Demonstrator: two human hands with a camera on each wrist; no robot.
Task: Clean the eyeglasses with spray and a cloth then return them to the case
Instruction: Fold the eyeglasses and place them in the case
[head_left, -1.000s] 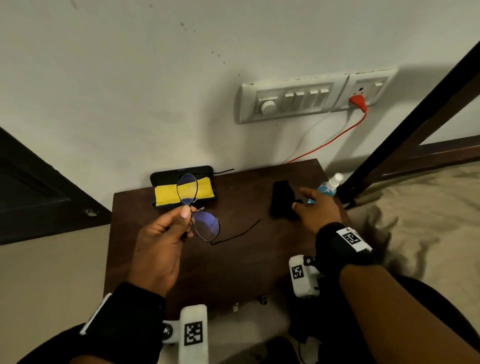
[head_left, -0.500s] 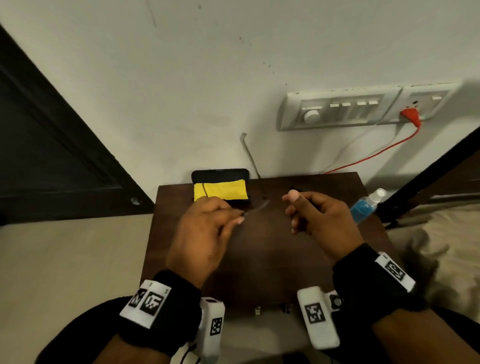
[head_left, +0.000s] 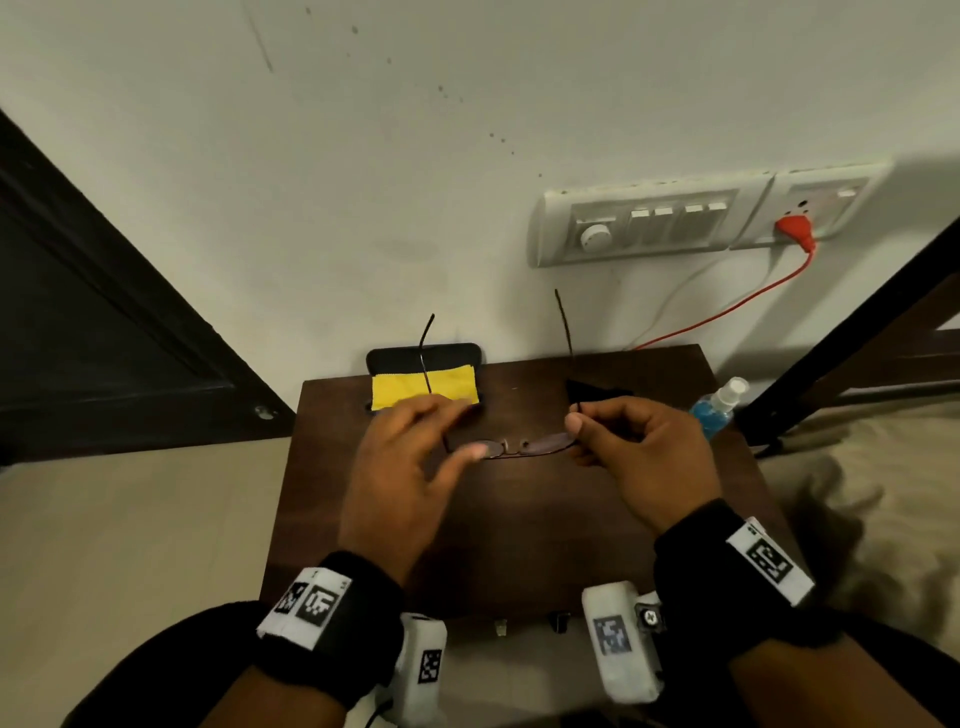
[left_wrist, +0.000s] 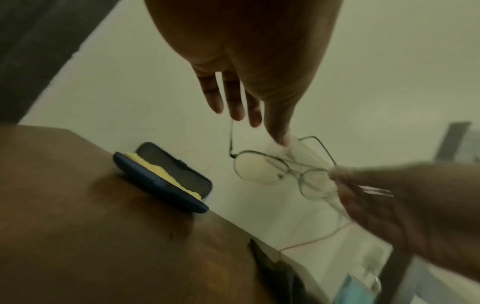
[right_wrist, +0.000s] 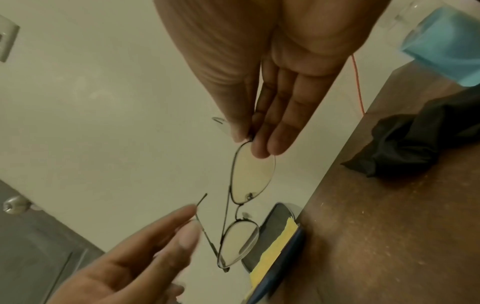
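Note:
Thin metal-framed eyeglasses (head_left: 514, 448) hang over the brown table (head_left: 519, 545), both temples pointing up toward the wall. My right hand (head_left: 576, 421) pinches the frame's right end (right_wrist: 249, 174). On the other side my left hand (head_left: 465, 430) is spread with straight fingers, and one fingertip (left_wrist: 237, 117) touches the left temple's tip. The dark case (head_left: 423, 358) lies open at the table's back left with a yellow cloth (head_left: 415, 387) in it. A crumpled black cloth (head_left: 592, 389) lies behind my right hand. The blue spray bottle (head_left: 714, 410) stands at the right edge.
A switchboard (head_left: 649, 223) with a red plug (head_left: 792, 228) and cable is on the wall above the table. A dark door (head_left: 78, 338) stands at the left. Bedding (head_left: 857, 493) and a dark slanted post (head_left: 857, 322) are at the right.
A second ago my left hand alone held the glasses and my right hand was at the black cloth. Now my right hand pinches the frame and my left hand's fingers have spread.

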